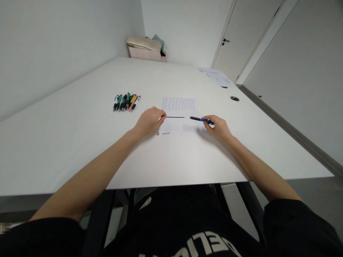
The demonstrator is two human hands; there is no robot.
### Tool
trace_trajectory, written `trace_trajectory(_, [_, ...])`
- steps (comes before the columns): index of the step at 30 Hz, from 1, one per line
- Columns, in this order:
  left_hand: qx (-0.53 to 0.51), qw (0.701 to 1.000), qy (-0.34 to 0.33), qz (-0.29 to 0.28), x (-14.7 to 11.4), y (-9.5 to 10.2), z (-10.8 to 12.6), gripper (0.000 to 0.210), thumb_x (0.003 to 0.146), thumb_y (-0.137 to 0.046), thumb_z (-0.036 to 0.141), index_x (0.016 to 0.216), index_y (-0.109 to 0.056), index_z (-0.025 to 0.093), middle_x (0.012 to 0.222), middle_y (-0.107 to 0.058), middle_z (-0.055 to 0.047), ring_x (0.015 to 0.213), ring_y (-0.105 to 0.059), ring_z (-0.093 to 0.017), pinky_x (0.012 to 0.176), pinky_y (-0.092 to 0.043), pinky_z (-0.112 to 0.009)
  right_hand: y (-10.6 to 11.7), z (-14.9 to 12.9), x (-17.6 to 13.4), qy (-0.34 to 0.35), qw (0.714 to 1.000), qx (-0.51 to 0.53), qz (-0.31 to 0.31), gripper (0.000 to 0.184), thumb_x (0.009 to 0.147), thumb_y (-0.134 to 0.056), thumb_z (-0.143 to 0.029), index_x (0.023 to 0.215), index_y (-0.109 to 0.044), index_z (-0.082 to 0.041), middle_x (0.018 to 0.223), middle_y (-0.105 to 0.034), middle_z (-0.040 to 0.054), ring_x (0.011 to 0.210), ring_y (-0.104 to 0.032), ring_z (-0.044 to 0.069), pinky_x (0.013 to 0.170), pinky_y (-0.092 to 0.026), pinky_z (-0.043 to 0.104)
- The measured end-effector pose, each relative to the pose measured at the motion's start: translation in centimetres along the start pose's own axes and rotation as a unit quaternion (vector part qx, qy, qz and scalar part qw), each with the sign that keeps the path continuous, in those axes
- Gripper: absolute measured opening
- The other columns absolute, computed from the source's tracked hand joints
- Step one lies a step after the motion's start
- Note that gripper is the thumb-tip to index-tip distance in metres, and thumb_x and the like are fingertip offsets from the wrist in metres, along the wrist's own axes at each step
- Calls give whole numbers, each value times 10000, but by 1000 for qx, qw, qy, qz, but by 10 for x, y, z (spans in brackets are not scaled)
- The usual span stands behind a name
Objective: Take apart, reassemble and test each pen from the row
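Observation:
Pinched in the fingers of my left hand [151, 121] is a thin dark pen refill [175, 117], pointing right. My right hand [217, 125] grips a blue pen barrel [197, 118] with a dark grip section, its open-looking end facing the refill. A small gap separates the two. Both are above a printed sheet of paper [179, 104]. Below my left hand, a small metallic cone-shaped pen tip [158, 133] and a small spring [165, 133] lie near the sheet's lower left.
A row of several assorted pens [125, 102] lies left of the sheet on the white table [80, 142]. More papers [217, 76] rest at the far right, by a round cable hole [234, 99]. Folded cloth [144, 43] sits on a box beyond the table.

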State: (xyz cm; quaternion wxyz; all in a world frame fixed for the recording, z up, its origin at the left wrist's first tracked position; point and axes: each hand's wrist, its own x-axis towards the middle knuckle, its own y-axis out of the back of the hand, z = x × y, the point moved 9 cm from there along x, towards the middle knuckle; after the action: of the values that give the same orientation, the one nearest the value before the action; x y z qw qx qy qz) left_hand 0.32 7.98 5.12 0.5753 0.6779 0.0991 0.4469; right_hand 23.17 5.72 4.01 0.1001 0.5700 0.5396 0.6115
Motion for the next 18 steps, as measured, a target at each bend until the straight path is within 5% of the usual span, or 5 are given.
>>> trace_trajectory(18, [-4,1000,-29,3,-1,-3,8,256,884,-374,256,873,-597,130,825,-633,-101,814,-537,-217,744,-427,-358,-2,-9,-1,30,999,18,-2,187,812,-494,-209,963,-604,-212,873,-680,34,756,-639,153,696,-519,282])
